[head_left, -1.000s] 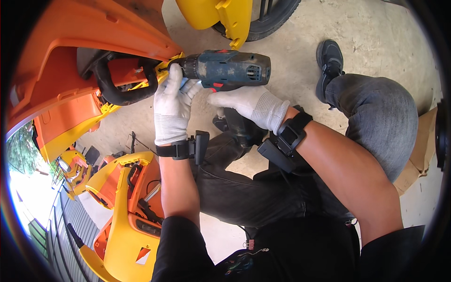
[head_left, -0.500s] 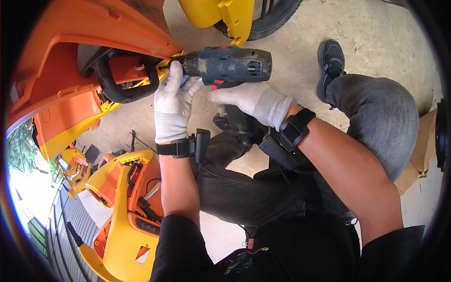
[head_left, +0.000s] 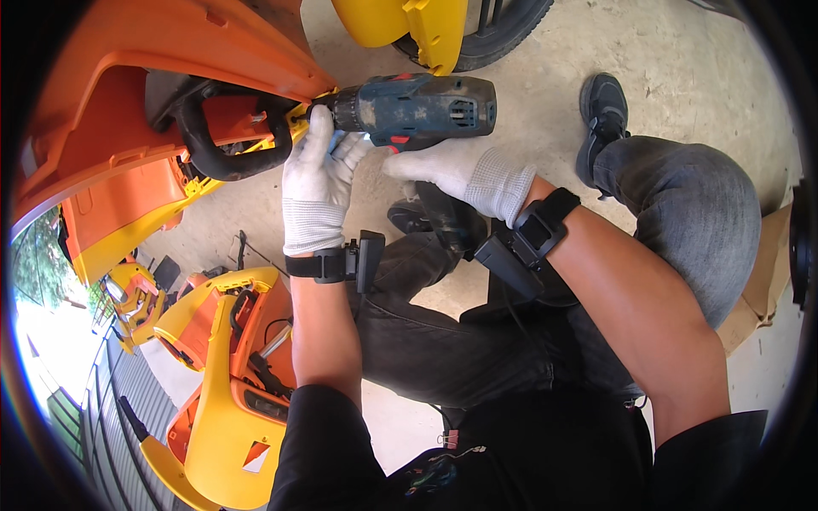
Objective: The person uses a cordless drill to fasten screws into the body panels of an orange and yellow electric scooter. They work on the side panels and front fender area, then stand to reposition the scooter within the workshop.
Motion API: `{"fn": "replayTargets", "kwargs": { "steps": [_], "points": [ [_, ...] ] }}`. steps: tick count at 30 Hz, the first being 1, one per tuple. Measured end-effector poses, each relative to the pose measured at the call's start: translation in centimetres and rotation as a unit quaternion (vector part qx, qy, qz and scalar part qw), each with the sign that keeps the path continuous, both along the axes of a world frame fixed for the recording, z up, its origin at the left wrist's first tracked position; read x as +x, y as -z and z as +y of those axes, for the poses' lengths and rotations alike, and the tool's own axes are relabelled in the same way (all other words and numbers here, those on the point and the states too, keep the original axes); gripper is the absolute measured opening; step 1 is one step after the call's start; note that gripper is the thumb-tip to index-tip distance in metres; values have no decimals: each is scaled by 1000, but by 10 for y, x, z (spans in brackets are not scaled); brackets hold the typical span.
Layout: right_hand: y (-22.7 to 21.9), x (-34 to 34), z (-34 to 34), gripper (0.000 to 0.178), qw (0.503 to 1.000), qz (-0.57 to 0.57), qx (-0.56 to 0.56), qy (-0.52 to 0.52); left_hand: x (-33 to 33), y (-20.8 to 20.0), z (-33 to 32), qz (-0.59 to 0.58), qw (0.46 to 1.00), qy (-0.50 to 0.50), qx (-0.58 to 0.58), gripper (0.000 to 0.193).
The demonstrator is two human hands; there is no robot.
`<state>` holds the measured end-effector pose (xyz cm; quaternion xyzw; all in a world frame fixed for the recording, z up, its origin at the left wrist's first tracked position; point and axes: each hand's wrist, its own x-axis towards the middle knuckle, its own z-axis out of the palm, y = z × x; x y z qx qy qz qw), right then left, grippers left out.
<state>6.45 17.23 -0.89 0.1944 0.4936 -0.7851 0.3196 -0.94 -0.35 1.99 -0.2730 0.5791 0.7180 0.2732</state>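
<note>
A dark blue cordless drill (head_left: pixel 417 109) with red accents lies sideways, its chuck toward the orange panel (head_left: pixel 170 64) with yellow edging. My right hand (head_left: pixel 447 175), in a white knit glove, is closed around the drill's grip, just below its body. My left hand (head_left: pixel 319 166), gloved the same way, is at the front end, thumb raised against the chuck and fingers curled beneath it. The drill tip meets the panel's yellow edge, but the exact contact is hidden by the thumb. Left of my left hand is a black looped handle (head_left: pixel 230 140).
Yellow and orange body parts (head_left: pixel 226 383) stand at lower left. A yellow piece (head_left: pixel 434 34) is beside a black wheel (head_left: pixel 503 38) at the top. A cardboard box (head_left: pixel 763 272) is at the right, beyond my bent knee (head_left: pixel 699 204).
The drill's rear end has risen slightly, with my right hand moving a little to the right. Both hands keep their grips, and the whole view has shifted slightly.
</note>
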Motion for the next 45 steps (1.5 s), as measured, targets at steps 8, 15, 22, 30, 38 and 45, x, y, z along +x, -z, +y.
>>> {"fn": "replayTargets", "kwargs": {
  "steps": [8,15,22,30,38,45],
  "points": [
    [4,-1,1,25,996,24,70,-49,1,2,-4,5,1000,10,0,34],
    [6,-1,1,24,996,35,63,-42,1,0,-2,1,1000,2,24,33],
    [9,-1,3,26,987,103,92,-78,2,-3,-3,4,999,1,36,29],
    [1,-5,8,23,994,46,48,-89,3,-7,0,9,999,5,38,30],
    [6,-3,8,30,993,60,37,-93,6,-8,-3,10,1000,-4,25,30],
    [5,-2,11,40,984,35,51,-169,11,-13,-8,6,1000,13,23,34]
  ]
}}
